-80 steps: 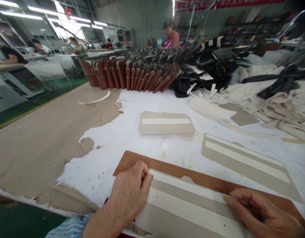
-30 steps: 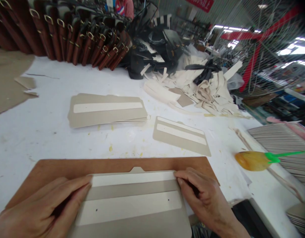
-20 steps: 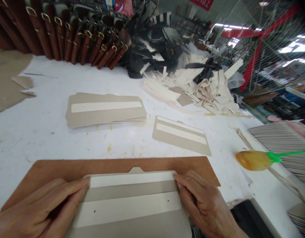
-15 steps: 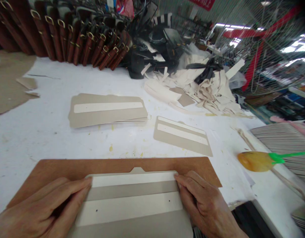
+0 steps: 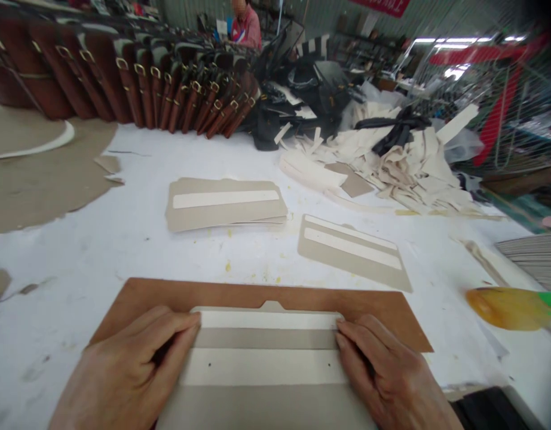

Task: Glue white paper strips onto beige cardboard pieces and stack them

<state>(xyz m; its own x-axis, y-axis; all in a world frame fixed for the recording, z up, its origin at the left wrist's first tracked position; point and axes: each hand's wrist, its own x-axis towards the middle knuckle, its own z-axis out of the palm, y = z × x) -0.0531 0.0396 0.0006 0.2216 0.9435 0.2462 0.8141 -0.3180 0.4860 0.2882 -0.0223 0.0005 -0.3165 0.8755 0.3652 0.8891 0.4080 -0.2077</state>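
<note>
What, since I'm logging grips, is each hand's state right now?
Left hand: closed, pinching the striped panel near its upper left corner.
Right hand: closed, pinching it near the upper right corner.

left hand (image 5: 127, 361), right hand (image 5: 392, 364) | pinching beige panel (image 5: 266, 398) | brown sheet (image 5: 230, 294) beneath

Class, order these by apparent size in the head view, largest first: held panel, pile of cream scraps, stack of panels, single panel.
1. Held panel
2. Pile of cream scraps
3. Stack of panels and single panel: too alike to rank surely
</note>
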